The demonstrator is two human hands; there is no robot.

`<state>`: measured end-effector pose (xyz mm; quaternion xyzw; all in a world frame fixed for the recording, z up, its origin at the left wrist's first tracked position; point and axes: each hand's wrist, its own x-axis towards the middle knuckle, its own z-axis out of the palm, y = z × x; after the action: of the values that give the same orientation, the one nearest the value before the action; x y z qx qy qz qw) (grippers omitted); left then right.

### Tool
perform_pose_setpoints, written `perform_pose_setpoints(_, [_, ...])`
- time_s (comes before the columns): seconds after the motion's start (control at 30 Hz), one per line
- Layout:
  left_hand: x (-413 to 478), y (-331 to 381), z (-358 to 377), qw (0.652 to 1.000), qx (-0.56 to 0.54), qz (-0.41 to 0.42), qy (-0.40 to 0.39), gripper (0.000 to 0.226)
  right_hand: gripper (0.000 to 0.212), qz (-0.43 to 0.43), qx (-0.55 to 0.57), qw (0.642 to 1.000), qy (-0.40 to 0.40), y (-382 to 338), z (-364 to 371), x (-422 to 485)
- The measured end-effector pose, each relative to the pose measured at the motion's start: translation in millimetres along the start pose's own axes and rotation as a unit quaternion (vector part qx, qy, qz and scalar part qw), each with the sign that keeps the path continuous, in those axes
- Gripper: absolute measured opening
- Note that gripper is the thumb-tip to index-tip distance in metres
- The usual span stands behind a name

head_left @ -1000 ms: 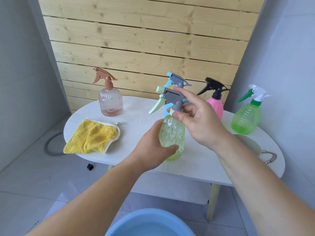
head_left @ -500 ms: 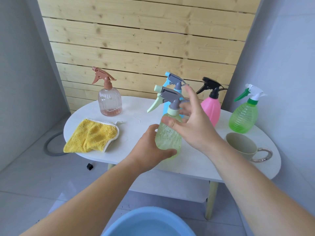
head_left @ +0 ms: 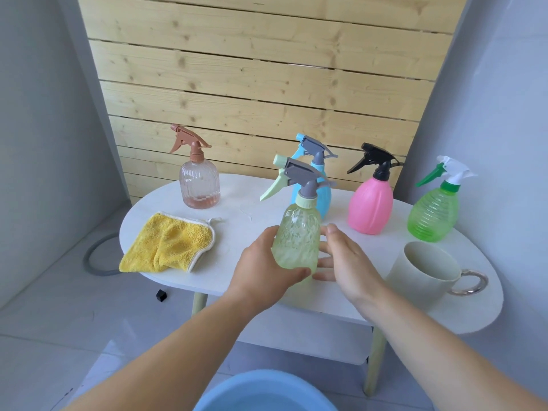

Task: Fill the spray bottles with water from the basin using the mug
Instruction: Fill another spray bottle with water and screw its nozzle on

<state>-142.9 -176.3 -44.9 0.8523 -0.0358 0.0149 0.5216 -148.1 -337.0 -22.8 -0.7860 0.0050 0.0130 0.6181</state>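
Observation:
A pale yellow-green spray bottle [head_left: 296, 235] with a grey and mint trigger head stands upright on the white oval table [head_left: 243, 209]. My left hand [head_left: 267, 271] grips its body from the left. My right hand [head_left: 344, 259] lies beside the bottle on the right, fingers straight, fingertips near its lower side. The beige mug [head_left: 424, 271] with a shiny ring handle stands to the right. A blue basin [head_left: 264, 393] shows at the bottom edge, under my arms.
Behind stand a clear pink bottle with a brown head [head_left: 199, 185], a light blue bottle [head_left: 321, 185], a pink bottle with a black head [head_left: 370, 203] and a green bottle [head_left: 433, 212]. A yellow cloth [head_left: 169, 243] lies at the table's left.
My right hand let go of the trigger head and dropped to the bottle's right side. The bottle came down onto the table. My left hand kept its hold.

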Motion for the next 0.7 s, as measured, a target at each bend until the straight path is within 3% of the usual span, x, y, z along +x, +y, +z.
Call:
perform_pose_setpoints(0.17, [38.7,-0.6,-40.2,1.0,0.014,-0.014,0.001,0.083,0.029,0.001,0.018,0.999,-0.026,-10.3,26.7,28.5])
perform_pose_setpoints(0.33, [95.9,-5.6,-75.1,0.999,0.019,-0.043,-0.002,0.085,0.049,0.026,0.082,0.995,-0.051,-31.7,53.7,79.9])
perform_pose_setpoints(0.53, [152.0,-16.8,-83.8,0.998,0.041,-0.036,-0.016,0.081,0.041,0.037,0.127,0.99,-0.051,-24.4,73.5,133.2])
perform_pose_setpoints(0.7, [179.6,-33.5,-82.5,0.999,0.033,-0.031,-0.011,0.083,0.039,0.023,0.09,0.994,-0.053,-15.2,80.9,159.0])
